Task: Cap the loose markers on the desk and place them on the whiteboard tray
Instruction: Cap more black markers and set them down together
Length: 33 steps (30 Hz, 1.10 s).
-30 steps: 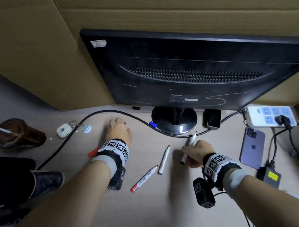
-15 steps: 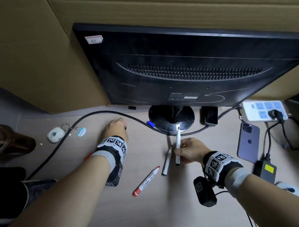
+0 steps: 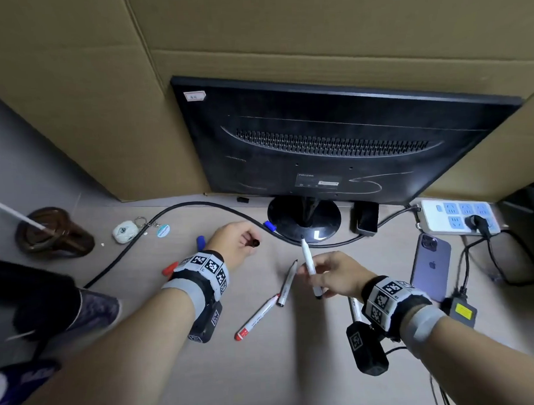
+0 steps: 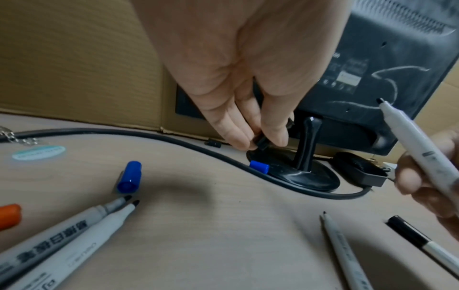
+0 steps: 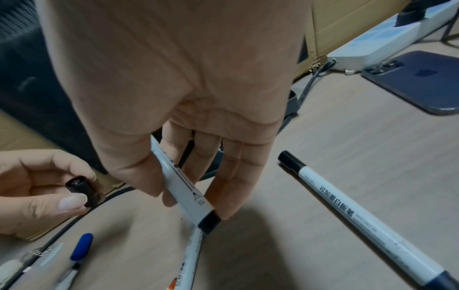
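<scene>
The right hand (image 3: 333,276) grips an uncapped black marker (image 3: 308,261) by its barrel, clear of the surface (image 3: 297,369), tip pointing toward the far edge. The left hand (image 3: 234,243) pinches a black cap (image 5: 82,188) between thumb and fingers, its open end facing the marker. The two are near each other but not yet joined.

Risks, as judged from this position:
- Misalignment: the cap meets the tip off-axis, crushing the nib or inking a finger.
- Colour mismatch: blue caps (image 4: 129,176) and a red cap (image 4: 8,215) lie loose nearby.
- Slip: the small cap drops and rolls under the cable (image 3: 124,257).

No whiteboard tray is visible.
</scene>
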Motion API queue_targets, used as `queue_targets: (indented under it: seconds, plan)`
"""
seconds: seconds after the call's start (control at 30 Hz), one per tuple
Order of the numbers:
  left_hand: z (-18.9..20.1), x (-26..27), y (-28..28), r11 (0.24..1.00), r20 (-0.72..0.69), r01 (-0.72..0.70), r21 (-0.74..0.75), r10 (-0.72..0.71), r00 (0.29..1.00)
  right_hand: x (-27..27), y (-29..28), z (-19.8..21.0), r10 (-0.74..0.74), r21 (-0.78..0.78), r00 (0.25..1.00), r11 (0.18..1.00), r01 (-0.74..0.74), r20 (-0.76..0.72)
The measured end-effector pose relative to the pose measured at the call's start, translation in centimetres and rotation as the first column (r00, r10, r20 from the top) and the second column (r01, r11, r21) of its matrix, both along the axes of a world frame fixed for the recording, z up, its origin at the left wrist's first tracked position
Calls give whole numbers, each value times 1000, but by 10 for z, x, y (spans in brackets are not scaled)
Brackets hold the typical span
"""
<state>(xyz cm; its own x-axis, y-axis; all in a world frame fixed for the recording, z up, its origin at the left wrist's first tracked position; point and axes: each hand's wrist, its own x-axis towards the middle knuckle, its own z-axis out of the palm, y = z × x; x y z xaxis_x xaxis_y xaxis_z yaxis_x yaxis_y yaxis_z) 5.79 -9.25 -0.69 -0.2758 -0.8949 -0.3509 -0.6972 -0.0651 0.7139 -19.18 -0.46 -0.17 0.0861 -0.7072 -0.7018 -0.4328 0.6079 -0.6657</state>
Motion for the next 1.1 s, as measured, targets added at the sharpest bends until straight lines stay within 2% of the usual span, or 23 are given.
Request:
queue_targets:
  seconds: [0.13, 0.23, 0.33, 0.4, 0.53, 0.6, 0.8, 1.1]
  plan:
    - [16, -4, 19, 1000, -6, -26, -11, 25, 1000, -5, 10, 14, 52, -46, 998, 998, -51, 29]
    - [22, -7, 33, 988, -88, -147, 50, 151, 985, -12, 19, 22, 48, -102, 995, 994, -38, 91]
    - [25, -12, 44, 926, -263, -297, 234, 354, 897, -21, 29, 32, 51, -129, 989, 991, -33, 140]
    - [30, -16, 51, 877, -334, -347, 333, 454, 826, -26, 34, 35, 64, -136, 988, 990, -46, 138]
    - [43, -27, 61, 806, -461, -378, 456, 577, 675, -33, 40, 42, 115, -135, 980, 986, -94, 160]
    - [48, -33, 65, 788, -491, -375, 488, 604, 628, -34, 42, 46, 138, -154, 976, 982, -112, 167]
    - [57, -44, 71, 813, -492, -339, 474, 564, 663, -35, 46, 55, 183, -195, 953, 971, -137, 241]
    - [67, -50, 79, 847, -514, -262, 463, 497, 699, -35, 44, 54, 189, -245, 961, 960, -137, 204]
